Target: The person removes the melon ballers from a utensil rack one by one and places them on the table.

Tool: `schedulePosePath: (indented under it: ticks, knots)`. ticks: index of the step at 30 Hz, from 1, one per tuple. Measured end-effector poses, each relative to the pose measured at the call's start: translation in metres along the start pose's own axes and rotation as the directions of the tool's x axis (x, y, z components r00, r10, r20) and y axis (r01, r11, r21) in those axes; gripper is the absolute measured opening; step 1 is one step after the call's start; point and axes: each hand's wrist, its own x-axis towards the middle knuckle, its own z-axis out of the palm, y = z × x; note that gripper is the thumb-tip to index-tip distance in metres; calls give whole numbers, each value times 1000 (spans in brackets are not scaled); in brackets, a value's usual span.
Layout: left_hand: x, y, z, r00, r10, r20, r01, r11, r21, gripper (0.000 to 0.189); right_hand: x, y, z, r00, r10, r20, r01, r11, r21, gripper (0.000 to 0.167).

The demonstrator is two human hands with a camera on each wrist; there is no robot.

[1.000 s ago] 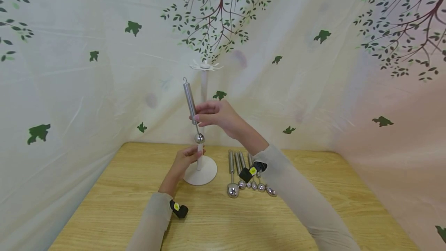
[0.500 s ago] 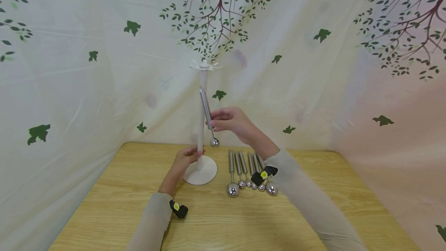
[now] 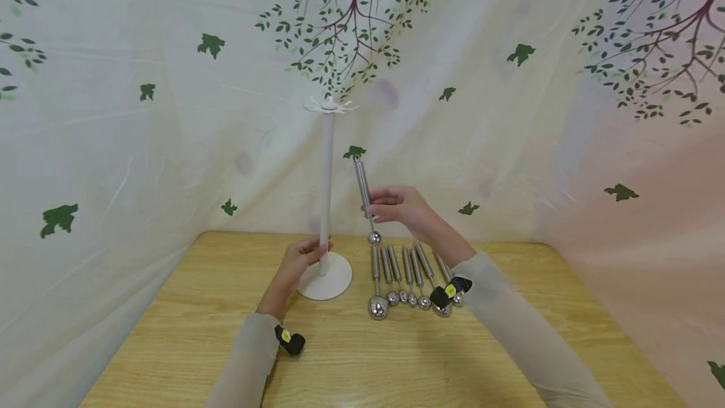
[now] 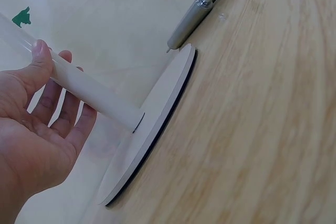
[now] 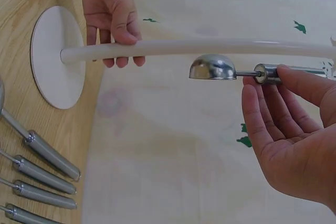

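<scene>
A white stand (image 3: 326, 175) rises from a round flat base (image 3: 338, 281) to a ring of hooks (image 3: 330, 106) at its top. My left hand (image 3: 297, 264) holds its pole low down, thumb on one side and fingers round the other. To the right of the pole, my right hand (image 3: 403, 209) pinches a steel melon baller (image 5: 212, 67) at the lower end of its tubular handle. In the head view the handle points up, slightly tilted, with the small round scoop at the bottom. The right wrist view shows the scoop as a half sphere.
Several more steel scoops (image 3: 378, 307) of different sizes lie in a row on the wooden table (image 3: 187, 332), right of the base, handles pointing away. The right forearm overlaps the row's right end. A cloth (image 3: 141, 162) printed with leaves hangs behind the table.
My right hand has carried the melon baller rightward and a little down, from in front of the pole to its right. The left hand stays on the pole.
</scene>
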Motion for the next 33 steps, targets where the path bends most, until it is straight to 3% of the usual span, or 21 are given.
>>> schedulePosePath:
  ticks: [18,33]
  knots:
    - [0,-1,0,1000,1,-6,-1,1000,15,39,-23,40,-44,995,83,-57,-82,996,18,42]
    - [0,-1,1,1000,0,-7,0,1000,20,39,-52,81,-90,981,133,-140,-139,990,-37,49]
